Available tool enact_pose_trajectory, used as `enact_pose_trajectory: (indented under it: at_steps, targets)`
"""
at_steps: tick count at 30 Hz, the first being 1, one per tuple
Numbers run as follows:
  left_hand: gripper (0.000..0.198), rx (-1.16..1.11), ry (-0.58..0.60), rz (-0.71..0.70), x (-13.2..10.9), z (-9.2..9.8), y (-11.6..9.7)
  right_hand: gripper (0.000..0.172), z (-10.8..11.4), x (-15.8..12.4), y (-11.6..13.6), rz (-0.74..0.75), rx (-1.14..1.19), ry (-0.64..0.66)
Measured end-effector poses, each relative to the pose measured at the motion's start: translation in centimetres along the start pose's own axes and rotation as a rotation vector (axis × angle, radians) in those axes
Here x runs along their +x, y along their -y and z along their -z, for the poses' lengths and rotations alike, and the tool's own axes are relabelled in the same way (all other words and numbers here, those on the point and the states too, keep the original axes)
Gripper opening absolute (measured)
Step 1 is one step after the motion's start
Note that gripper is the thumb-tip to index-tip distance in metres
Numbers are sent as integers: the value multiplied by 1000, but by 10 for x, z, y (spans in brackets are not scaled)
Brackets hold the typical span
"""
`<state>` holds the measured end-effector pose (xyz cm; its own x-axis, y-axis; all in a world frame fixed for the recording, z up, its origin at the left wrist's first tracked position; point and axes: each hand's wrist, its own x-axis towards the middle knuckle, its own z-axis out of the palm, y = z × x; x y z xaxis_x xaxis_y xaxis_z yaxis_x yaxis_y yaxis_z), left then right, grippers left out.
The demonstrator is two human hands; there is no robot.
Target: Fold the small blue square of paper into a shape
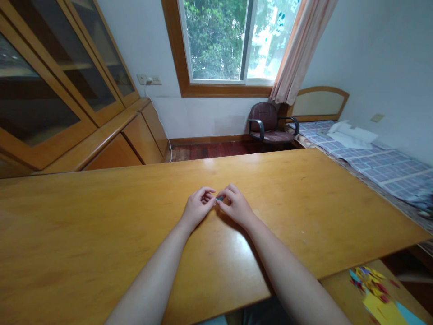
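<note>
Both of my hands rest together on the wooden table (101,225) near its middle. My left hand (197,208) and my right hand (237,206) are curled, their fingertips pinched on a tiny teal piece (219,198) held between them. Most of that piece is hidden by the fingers, so I cannot make out its shape.
A lower wooden surface (341,289) at bottom right holds several coloured paper scraps (372,282). Glass-fronted wooden cabinets (67,99) stand to the left. A dark office chair (270,124) stands under the window, and a bed (379,162) runs along the right wall.
</note>
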<state>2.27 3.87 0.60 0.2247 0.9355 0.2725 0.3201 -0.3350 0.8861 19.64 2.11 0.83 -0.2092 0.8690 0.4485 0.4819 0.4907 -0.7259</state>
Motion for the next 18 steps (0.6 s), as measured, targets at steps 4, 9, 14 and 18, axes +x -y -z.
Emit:
enact_pose_trajectory:
  at_steps: [4, 9, 14, 18]
  targets:
    - [17, 7, -2, 2, 0, 0, -1, 8, -1, 0, -2, -8, -10, -8]
    - [18, 2, 0, -7, -1, 1, -4, 8, -1, 0, -2, 2, -25, -10]
    - [18, 13, 14, -24, -1, 1, -2, 10, 0, -1, 1, 9, -33, 10]
    - [18, 32, 15, -39, -1, 1, 0, 10, 1, 0, 1, -1, -38, 7]
